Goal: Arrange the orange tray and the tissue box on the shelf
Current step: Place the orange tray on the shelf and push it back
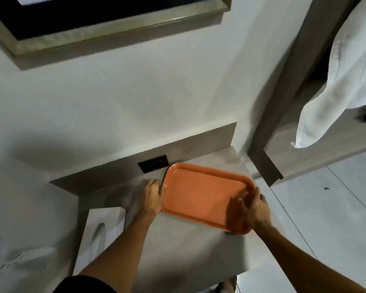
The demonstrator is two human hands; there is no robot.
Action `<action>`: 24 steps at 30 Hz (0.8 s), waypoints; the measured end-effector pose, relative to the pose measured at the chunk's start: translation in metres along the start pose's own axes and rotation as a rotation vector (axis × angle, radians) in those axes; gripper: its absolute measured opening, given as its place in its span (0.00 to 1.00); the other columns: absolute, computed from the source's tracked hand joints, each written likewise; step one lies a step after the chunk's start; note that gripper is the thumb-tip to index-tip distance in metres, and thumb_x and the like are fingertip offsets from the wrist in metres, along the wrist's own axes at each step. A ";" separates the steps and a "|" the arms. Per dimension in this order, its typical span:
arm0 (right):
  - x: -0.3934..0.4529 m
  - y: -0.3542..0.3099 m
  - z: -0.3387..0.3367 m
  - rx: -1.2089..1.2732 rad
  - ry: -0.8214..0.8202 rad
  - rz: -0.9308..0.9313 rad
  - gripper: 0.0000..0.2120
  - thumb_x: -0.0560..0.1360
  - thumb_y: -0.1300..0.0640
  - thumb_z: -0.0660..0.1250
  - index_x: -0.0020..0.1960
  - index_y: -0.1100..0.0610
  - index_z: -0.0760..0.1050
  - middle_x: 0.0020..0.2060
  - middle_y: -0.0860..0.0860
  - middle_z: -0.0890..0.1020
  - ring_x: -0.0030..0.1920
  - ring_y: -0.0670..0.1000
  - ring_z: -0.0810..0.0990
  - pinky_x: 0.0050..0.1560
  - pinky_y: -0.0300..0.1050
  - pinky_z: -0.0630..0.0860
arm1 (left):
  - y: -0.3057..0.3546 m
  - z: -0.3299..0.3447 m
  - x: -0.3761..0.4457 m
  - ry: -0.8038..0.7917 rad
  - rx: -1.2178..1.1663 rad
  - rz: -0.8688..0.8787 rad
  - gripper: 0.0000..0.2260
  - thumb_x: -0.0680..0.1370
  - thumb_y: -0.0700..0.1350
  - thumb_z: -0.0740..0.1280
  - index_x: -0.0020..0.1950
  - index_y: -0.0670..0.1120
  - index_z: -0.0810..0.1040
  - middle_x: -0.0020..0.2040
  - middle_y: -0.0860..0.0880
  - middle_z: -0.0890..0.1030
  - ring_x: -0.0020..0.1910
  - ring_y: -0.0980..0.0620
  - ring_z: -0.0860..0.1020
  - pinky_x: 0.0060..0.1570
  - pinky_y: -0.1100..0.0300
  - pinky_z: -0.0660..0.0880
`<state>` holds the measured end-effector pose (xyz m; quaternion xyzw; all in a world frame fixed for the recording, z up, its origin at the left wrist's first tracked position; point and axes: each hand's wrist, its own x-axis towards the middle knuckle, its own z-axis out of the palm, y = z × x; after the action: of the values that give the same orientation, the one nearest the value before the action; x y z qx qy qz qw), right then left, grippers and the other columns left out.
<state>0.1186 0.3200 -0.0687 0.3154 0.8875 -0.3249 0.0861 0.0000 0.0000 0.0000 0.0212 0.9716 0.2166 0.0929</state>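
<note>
The orange tray [201, 193] is empty and sits on the right part of the grey shelf [178, 246], its near right corner jutting past the shelf's edge. My left hand [153, 197] grips the tray's left short rim. My right hand [255, 210] holds its near right corner, fingers over the rim. The white tissue box [101, 233] lies on the shelf's left side, near my left forearm, its oval slot facing up.
A dark socket plate [154, 163] sits in the shelf's back panel just behind the tray. A wooden bed frame [283, 106] with a white pillow [342, 85] stands to the right. A framed picture [93, 24] hangs above. Pale floor tiles [325, 218] lie to the right.
</note>
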 end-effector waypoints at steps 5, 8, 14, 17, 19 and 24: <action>0.010 0.017 0.010 0.025 0.066 0.134 0.26 0.85 0.61 0.71 0.80 0.68 0.69 0.71 0.71 0.78 0.70 0.74 0.79 0.72 0.68 0.78 | -0.011 0.028 0.017 -0.022 -0.039 -0.140 0.14 0.85 0.40 0.65 0.68 0.38 0.81 0.67 0.38 0.82 0.65 0.39 0.81 0.65 0.50 0.77; 0.017 0.019 0.014 0.047 0.093 0.141 0.20 0.85 0.66 0.67 0.75 0.69 0.74 0.67 0.71 0.82 0.68 0.73 0.81 0.70 0.67 0.80 | -0.013 0.039 0.030 -0.025 -0.059 -0.169 0.13 0.85 0.39 0.64 0.68 0.37 0.80 0.66 0.36 0.83 0.64 0.37 0.82 0.64 0.47 0.78; 0.028 0.018 0.017 0.054 0.113 0.113 0.17 0.85 0.67 0.66 0.73 0.68 0.77 0.65 0.69 0.84 0.66 0.72 0.83 0.68 0.67 0.82 | -0.017 0.053 0.048 -0.023 -0.229 -0.341 0.11 0.84 0.35 0.63 0.58 0.42 0.85 0.54 0.39 0.85 0.59 0.38 0.84 0.56 0.49 0.79; 0.037 0.013 0.015 0.057 0.093 0.087 0.16 0.86 0.67 0.66 0.73 0.67 0.77 0.66 0.68 0.85 0.66 0.71 0.84 0.69 0.66 0.82 | -0.029 0.056 0.037 -0.017 -0.281 -0.398 0.11 0.82 0.34 0.63 0.51 0.44 0.85 0.47 0.46 0.81 0.49 0.46 0.79 0.49 0.56 0.73; 0.044 0.003 0.014 0.053 0.067 0.052 0.16 0.86 0.66 0.66 0.73 0.67 0.77 0.65 0.68 0.85 0.66 0.71 0.84 0.69 0.64 0.82 | -0.036 0.055 0.021 0.003 -0.308 -0.435 0.10 0.83 0.36 0.63 0.51 0.46 0.83 0.47 0.46 0.80 0.49 0.47 0.78 0.46 0.55 0.74; 0.067 -0.041 0.020 0.037 -0.020 -0.066 0.17 0.87 0.65 0.66 0.75 0.65 0.77 0.66 0.67 0.85 0.66 0.69 0.85 0.70 0.65 0.83 | -0.063 0.048 -0.010 0.083 -0.341 -0.545 0.12 0.85 0.39 0.63 0.65 0.40 0.82 0.62 0.37 0.83 0.64 0.36 0.81 0.65 0.45 0.77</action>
<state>0.0395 0.3168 -0.0872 0.2842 0.8903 -0.3471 0.0783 0.0186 -0.0380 -0.0677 -0.2645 0.8942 0.3439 0.1099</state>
